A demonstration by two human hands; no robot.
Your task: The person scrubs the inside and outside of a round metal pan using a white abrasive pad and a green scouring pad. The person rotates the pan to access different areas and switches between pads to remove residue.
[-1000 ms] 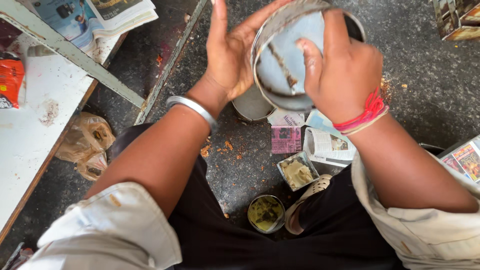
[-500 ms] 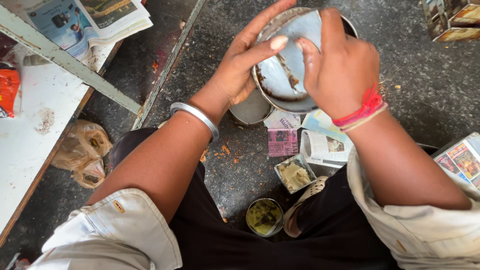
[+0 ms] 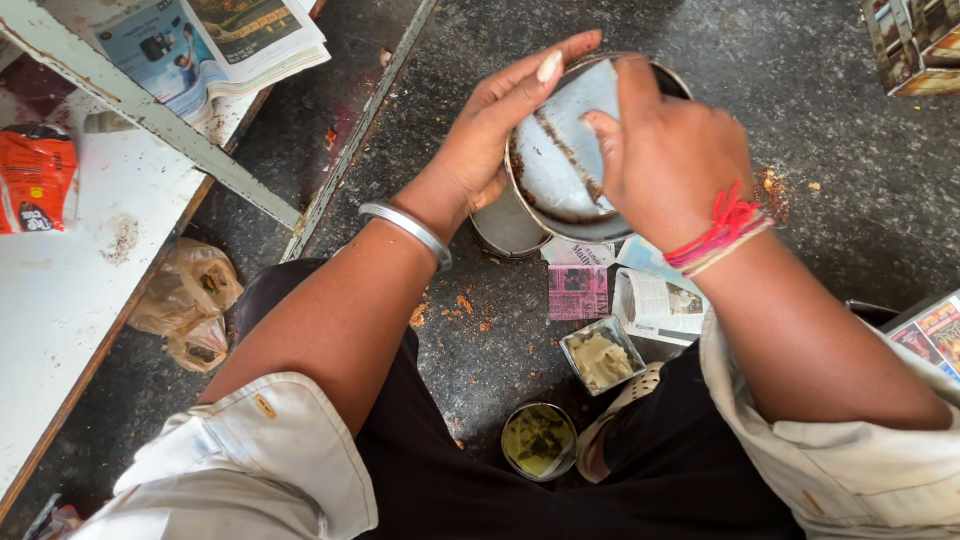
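Head view: left hand [image 3: 490, 135] cupped with fingers stretched along the 9 o'clock rim of a round metal tin [image 3: 570, 150], right hand [image 3: 670, 150] bent over its 3 o'clock side, fingertips pressed inside. Tin held above the dark floor [image 3: 820, 120], tilted, mouth toward the camera. Orange packet [image 3: 35, 180] at 9 o'clock; folded newspaper [image 3: 215, 40] at 11; pink printed slip [image 3: 578, 292] just below the tin.

A: what's lying around down there?

B: orange packet [image 3: 35, 178] on the white table [image 3: 60, 300], magazine [image 3: 215, 40] up top, crumpled plastic bag [image 3: 190, 305] on the dark floor [image 3: 820, 130].

A: and lower down?

B: small square tin [image 3: 601, 356] of pale paste, round tin [image 3: 539, 440] of green stuff, newspaper scraps [image 3: 655, 303].
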